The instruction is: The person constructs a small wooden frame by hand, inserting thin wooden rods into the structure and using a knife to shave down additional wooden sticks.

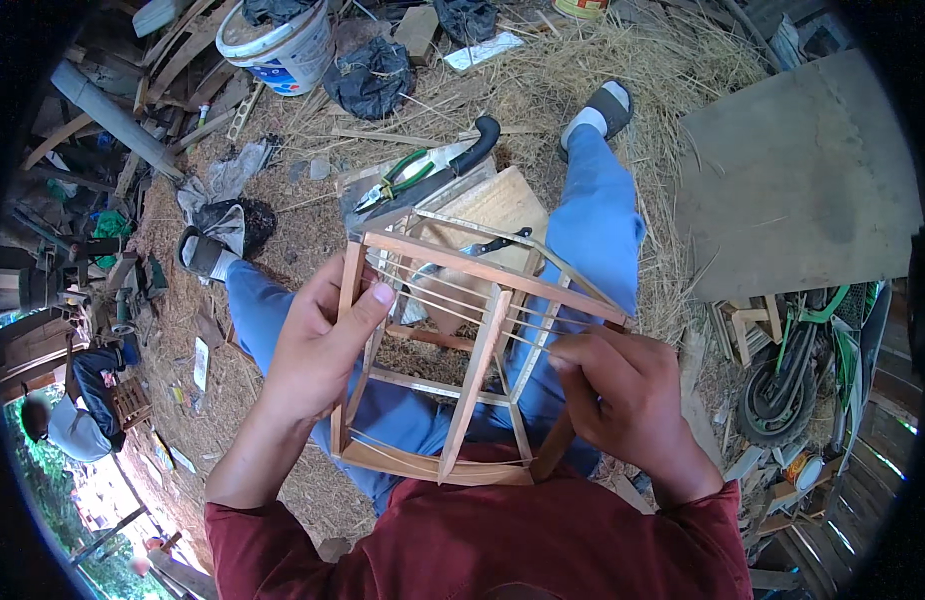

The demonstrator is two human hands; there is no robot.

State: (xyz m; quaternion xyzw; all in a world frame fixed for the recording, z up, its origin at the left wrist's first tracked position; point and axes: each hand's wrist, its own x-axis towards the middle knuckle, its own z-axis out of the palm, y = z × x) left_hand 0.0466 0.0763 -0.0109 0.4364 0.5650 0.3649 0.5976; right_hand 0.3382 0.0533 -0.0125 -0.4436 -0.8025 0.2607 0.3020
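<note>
A small wooden frame point(453, 258) of thin slats and posts stands tilted over my lap. Several thin pale strands point(438, 306) run across its upper opening, past a middle slat point(475, 385). My left hand point(321, 345) is closed around the frame's left post, its thumb beside the strand ends. At the right side, my right hand point(628, 390) has its fingers pinched together at the end of a strand. Beyond the frame lie green-handled pliers point(413, 172) and a blade with a black curved handle point(478, 148). Another black-handled tool point(498, 243) shows partly through the slats.
A wooden block point(508, 205) sits between my legs on straw-strewn ground. Farther off are a white bucket point(283, 55) and a black plastic bag point(371, 78). A large flat sheet point(798, 180) and a motorcycle point(793, 385) are at right; another person point(78, 425) sits far left.
</note>
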